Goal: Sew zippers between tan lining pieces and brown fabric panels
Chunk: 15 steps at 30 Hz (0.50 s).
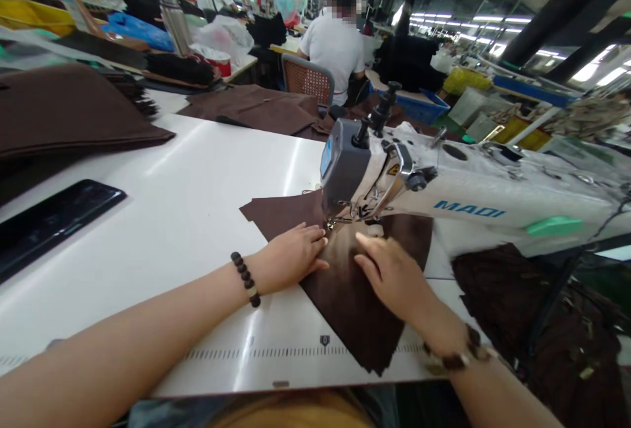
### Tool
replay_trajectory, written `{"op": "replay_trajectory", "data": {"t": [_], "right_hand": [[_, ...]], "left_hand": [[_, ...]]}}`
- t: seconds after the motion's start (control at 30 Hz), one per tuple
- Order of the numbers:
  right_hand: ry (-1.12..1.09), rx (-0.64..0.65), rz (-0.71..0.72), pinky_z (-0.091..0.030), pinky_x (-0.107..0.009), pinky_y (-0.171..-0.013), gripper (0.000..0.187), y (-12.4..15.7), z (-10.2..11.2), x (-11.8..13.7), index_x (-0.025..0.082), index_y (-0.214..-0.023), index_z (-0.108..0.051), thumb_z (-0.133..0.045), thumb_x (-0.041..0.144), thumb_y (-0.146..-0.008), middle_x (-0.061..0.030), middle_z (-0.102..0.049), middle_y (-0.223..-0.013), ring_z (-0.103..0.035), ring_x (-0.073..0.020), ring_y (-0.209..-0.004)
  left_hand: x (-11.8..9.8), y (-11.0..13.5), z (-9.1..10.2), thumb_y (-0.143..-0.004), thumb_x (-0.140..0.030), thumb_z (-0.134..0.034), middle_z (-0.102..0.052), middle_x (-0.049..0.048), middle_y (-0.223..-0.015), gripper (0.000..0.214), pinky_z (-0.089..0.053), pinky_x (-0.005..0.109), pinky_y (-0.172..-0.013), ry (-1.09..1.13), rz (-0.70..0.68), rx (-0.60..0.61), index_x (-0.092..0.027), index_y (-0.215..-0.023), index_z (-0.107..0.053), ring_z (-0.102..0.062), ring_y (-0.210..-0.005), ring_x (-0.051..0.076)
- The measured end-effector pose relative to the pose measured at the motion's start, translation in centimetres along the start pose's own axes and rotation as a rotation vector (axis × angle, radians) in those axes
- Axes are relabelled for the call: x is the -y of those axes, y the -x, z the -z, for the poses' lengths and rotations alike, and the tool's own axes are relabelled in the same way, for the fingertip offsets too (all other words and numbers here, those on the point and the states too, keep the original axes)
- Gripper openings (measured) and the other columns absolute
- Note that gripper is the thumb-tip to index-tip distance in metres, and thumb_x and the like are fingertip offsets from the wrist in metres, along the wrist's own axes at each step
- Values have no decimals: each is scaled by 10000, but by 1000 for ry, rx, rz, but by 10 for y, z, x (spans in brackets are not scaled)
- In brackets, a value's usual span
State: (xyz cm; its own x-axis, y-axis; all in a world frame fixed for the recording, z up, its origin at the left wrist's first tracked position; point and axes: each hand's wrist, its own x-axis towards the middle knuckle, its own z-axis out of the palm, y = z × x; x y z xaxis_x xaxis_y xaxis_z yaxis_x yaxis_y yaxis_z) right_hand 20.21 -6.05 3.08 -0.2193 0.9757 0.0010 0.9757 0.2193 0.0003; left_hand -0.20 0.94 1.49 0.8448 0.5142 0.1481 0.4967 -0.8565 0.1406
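Observation:
A dark brown piece of fabric [365, 323] lies on the white sewing table, passing beneath the head of a sewing machine [348, 165]. My left hand [294, 256] rests flat on the fabric's left part, fingertips close to the presser foot [332, 223]. On the other side of the seam area, my right hand [397, 280] is over the fabric, its thumb and index finger apart and the remaining fingers partly hidden. Neither hand grips anything visible. Light from the machine falls on the cloth between them. The needle tip is too small to make out.
A black phone-like slab [59, 224] and folded brown fabric [73, 109] lie on the left. More brown cloth [256, 107] is behind the machine. A dark brown pile [542, 323] sits at the right. A person in a white shirt [332, 47] sits ahead.

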Motion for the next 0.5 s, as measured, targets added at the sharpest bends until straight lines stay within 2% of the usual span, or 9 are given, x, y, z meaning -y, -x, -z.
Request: {"op": "replay_trajectory", "data": {"t": [0.03,0.07,0.13,0.2,0.27,0.33,0.4,0.5], "right_hand": [[42,-52,-6,-292,-524,-1008,352,-11,-3,-19,185,-1213,-527,-416,336,-916,-124,-448,-1294,-385,-270,-1207],[63,-48,-21,-249,-570,-1010,375,-20,-8,-37,181,-1240,-499,-436,345,-908,-126,-414,-1322,-331,-285,-1246],[54,9,-94,-241,-614,-986,410,-34,-20,-64,194,-1304,-423,-395,347,-925,-120,-353,-1372,-255,-289,-1294],[50,64,-141,-262,-624,-966,437,-36,-29,-75,219,-1347,-362,-363,368,-936,-107,-293,-1413,-208,-291,-1317],[87,81,-166,-292,-600,-961,476,-26,-31,-69,225,-1363,-346,-377,413,-927,-124,-236,-1436,-201,-318,-1317],[159,99,-200,-354,-536,-939,534,-7,-27,-52,204,-1372,-344,-416,452,-905,-189,-235,-1421,-263,-358,-1284],[238,143,-237,-418,-466,-880,583,16,-19,-28,191,-1378,-340,-454,474,-881,-258,-314,-1357,-378,-379,-1209],[290,233,-240,-472,-416,-760,592,45,-4,7,230,-1367,-360,-488,495,-854,-274,-457,-1227,-534,-359,-1033]], "left_hand": [[-5,2,-2,-881,-404,-489,-557,175,-1194,429,-374,398,-986,-14,5,1,-63,-1133,-555,-515,-1128,263],[-8,3,-5,-882,-416,-482,-538,184,-1219,463,-365,401,-995,-23,8,4,-49,-1160,-538,-494,-1154,272],[-11,7,-9,-885,-435,-467,-498,188,-1269,513,-348,410,-1008,-36,25,21,-33,-1201,-506,-451,-1199,284],[-9,11,-11,-890,-448,-451,-462,176,-1309,532,-331,429,-1019,-43,44,48,-38,-1226,-486,-414,-1230,289],[-4,14,-9,-898,-453,-430,-443,149,-1331,517,-316,450,-1026,-39,57,68,-65,-1235,-485,-394,-1247,284],[1,15,-5,-912,-447,-402,-443,123,-1336,485,-311,458,-1027,-27,57,78,-94,-1232,-496,-390,-1252,273],[7,14,-1,-924,-437,-379,-455,113,-1329,464,-312,460,-1027,-19,59,84,-105,-1223,-507,-398,-1247,269],[13,12,3,-925,-435,-376,-475,133,-1309,476,-320,459,-1023,-33,92,81,-81,-1213,-512,-410,-1235,282]]}}
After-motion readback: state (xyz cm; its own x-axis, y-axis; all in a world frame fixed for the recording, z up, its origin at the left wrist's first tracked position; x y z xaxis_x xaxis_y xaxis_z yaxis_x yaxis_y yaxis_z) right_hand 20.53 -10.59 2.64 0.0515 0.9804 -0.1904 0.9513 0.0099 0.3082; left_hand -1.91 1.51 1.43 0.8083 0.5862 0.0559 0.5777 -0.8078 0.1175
